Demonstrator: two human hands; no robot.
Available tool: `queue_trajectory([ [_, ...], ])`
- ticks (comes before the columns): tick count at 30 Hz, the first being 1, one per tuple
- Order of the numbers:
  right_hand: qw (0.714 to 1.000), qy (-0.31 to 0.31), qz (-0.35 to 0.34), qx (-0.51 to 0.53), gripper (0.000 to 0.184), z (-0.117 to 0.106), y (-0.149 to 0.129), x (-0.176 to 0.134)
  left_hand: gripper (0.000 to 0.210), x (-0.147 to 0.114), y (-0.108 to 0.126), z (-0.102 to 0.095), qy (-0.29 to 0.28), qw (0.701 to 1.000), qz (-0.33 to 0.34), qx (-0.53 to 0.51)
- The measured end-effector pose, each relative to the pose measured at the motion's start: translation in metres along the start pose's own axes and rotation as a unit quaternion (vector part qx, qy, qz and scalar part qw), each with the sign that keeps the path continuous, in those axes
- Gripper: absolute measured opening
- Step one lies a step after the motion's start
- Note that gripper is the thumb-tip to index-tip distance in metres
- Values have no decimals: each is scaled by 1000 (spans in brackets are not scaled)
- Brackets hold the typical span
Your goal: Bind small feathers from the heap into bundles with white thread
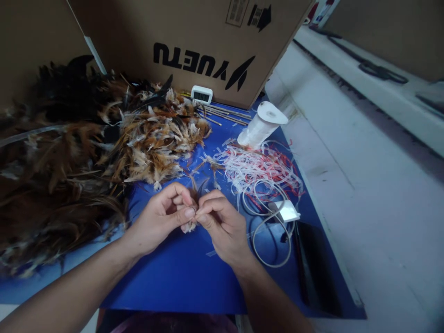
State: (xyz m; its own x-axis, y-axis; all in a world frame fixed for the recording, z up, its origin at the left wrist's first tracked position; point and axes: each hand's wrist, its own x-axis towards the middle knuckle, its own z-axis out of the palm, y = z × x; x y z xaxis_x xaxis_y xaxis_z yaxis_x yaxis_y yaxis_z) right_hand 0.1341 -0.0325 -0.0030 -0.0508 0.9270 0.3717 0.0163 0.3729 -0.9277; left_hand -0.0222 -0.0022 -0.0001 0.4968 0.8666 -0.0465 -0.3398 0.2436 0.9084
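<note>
Currently, both hands meet over the middle of the desk (pixel 194 273), toward its near edge. The left hand (pixel 165 212) has its grip pinched around a small feather bunch (pixel 189 227), thumb against fingers; the right hand (pixel 224 224) has its grip clenched on the same bunch, thumb and forefinger hiding much of it. Dark tips poke out toward the far edge, pale fluff toward the near one. A big feather heap (pixel 163 143) covers the desk's left side. Along the far edge are a white digital clock (pixel 201 95) and thin sticks (pixel 227 112), with a cardboard box (pixel 138 27) behind. Down the right edge, toward the near corner, come a white spool (pixel 258 127), red and white strips (pixel 260 169), a looped cable (pixel 272 266), a white adapter (pixel 287 211) and a dark flat object (pixel 319 263)
</note>
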Motion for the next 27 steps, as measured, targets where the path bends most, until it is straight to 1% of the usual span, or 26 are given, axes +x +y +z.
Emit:
queue_trajectory([
  [3, 999, -29, -19, -2, 5, -4, 1, 2, 19, 1, 1, -3, -14, 1000, -13, -2],
  [6, 999, -50, -13, 9, 4, -6, 2, 3, 20, 1, 3, -5, -34, 999, -21, 3],
  [9, 997, -56, 18, 40, 7, -7, 5, 2, 23, 1, 4, -6, -51, 998, -34, 2],
  [12, 994, -46, 62, 80, 19, -7, 8, 1, 27, 1, 4, -6, -75, 995, -59, -16],
  [14, 991, -53, 78, 93, 24, -8, 8, 2, 30, 1, 5, -5, -86, 993, -74, -32],
  [19, 991, -88, 71, 66, 15, -11, 6, 3, 35, 1, 4, -5, -98, 989, -98, -51],
  [24, 994, -57, 63, 66, 11, -11, 6, 4, 35, 3, 2, -6, -100, 988, -101, -53],
  [27, 992, -63, 72, 77, 11, -11, 5, 5, 34, 2, 1, -7, -99, 989, -101, -52],
])
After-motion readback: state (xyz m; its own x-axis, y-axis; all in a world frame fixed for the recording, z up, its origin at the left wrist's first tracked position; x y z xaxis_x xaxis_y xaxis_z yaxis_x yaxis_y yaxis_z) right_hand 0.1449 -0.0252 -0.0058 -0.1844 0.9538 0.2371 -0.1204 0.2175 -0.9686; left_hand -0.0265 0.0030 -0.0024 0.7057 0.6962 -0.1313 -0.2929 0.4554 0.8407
